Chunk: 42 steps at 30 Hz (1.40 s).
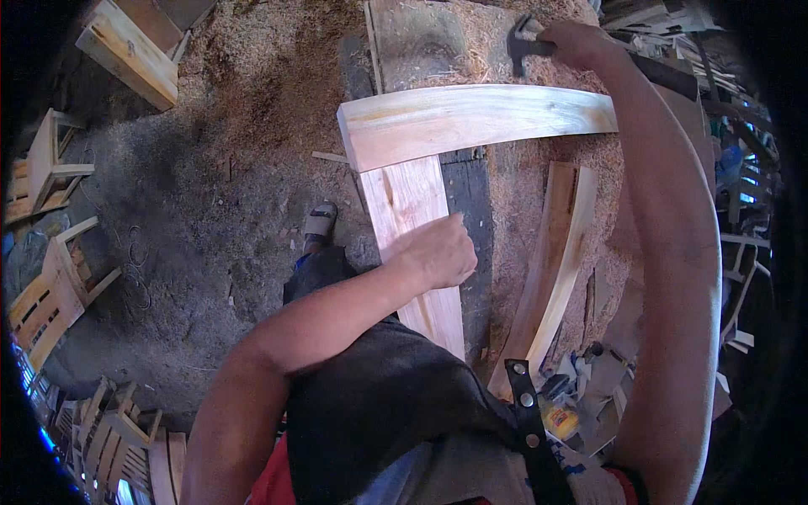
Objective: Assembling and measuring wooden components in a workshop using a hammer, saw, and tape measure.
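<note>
My right hand (572,46) grips a dark claw hammer (520,46), raised beyond the far side of a pale, curved board (475,122). This board lies crosswise at the end of a straight pale plank (400,194) that runs back toward my body. My left hand (442,251) is closed on the plank's face, with its fingertips curled out of sight; what it holds, if anything, is hidden.
Two curved boards (560,252) lie on the sawdust-covered bench (522,185). A clutter of offcuts and bottles (572,396) is at lower right. Wooden frames (63,286) stand along the left, and a wooden block (126,63) lies at upper left. My sandalled foot (321,221) is on the floor.
</note>
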Tool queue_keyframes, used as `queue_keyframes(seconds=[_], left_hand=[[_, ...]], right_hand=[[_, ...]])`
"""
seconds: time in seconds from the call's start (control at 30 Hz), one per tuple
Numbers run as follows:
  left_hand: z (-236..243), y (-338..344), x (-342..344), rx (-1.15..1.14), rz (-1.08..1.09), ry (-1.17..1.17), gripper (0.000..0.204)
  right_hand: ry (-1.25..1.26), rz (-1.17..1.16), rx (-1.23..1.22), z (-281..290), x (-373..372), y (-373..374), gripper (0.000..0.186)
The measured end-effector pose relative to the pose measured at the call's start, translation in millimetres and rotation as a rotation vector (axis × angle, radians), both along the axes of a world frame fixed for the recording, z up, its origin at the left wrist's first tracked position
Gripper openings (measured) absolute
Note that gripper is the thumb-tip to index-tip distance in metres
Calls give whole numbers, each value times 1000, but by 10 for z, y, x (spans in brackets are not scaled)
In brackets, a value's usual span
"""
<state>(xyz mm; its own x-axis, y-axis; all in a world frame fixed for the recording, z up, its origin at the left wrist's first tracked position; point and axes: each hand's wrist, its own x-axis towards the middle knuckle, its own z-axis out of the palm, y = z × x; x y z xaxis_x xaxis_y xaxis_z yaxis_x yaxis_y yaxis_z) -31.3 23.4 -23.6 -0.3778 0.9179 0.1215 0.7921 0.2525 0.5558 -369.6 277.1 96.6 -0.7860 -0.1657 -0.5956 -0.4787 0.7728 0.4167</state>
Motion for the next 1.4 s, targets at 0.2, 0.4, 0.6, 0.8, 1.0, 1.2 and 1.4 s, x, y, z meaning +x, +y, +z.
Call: queue_keyframes(seconds=[0.2,0.4,0.6,0.8,1.0,1.2,1.4], left_hand=[[27,-13,-16,-26,-24,-16,42],[-5,8,5,-11,7,-94,41],[-54,24,23,51,11,-110,36],[-94,31,26,37,-36,-121,32],[-83,17,31,44,-23,-138,30],[-2,-7,-10,9,-48,-120,34],[81,-40,-29,-22,-38,-56,40]], right_hand=[[319,-57,57,-49,-159,116,35],[-16,153,41,-33,-14,-284,39],[275,-103,-669,197,-46,-1481,56],[-319,9,-294,-52,450,-2240,42],[-356,135,-388,239,455,-2232,41],[-77,14,-225,337,354,-1989,48],[-150,33,-56,22,510,-1523,43]])
